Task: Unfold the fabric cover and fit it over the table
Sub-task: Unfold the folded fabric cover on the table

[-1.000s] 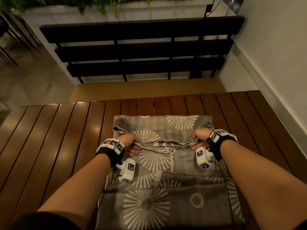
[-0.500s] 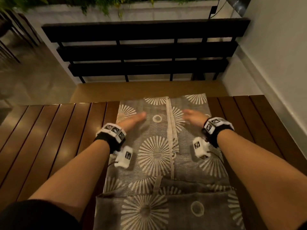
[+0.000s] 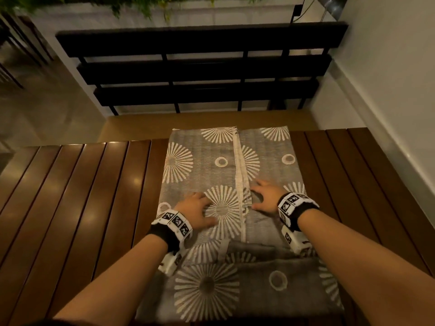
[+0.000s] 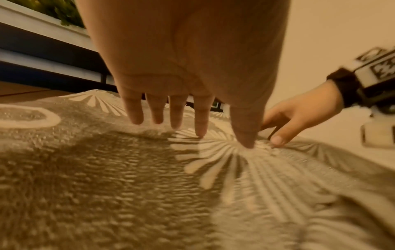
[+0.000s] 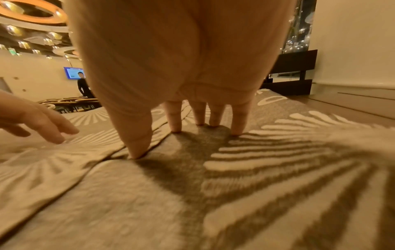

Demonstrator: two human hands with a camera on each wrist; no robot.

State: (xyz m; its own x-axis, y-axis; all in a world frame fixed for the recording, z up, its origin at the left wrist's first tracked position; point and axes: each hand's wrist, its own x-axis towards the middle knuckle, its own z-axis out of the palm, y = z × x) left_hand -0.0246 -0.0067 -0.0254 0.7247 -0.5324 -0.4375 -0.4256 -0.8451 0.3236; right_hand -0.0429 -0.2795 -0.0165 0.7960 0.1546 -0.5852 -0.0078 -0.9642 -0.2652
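Observation:
A grey fabric cover [image 3: 204, 170] with white sunburst and ring prints lies in a long strip across the dark wooden slatted table [image 3: 77, 208], its far end hanging just past the table's far edge. A pale seam [image 3: 239, 165] runs along its middle. My left hand [image 3: 196, 209] lies on the cover left of the seam, fingers [image 4: 200, 121] straight and spread, tips touching the cloth. My right hand [image 3: 266, 198] lies right of the seam, fingers [image 5: 237, 118] straight, thumb at the seam's edge. Neither hand grips the cloth. A thicker folded part of the cover [image 3: 259, 285] sits near me.
A black slatted bench [image 3: 202, 67] stands beyond the table's far edge. A pale wall [image 3: 388, 78] runs along the right side. Bare table slats extend left and right of the cover. A person [image 5: 83, 86] stands far off in the right wrist view.
Both hands let go of the fold they gripped, flipped it away from me so the cover now reaches the far edge, then drew back toward me and lie flat.

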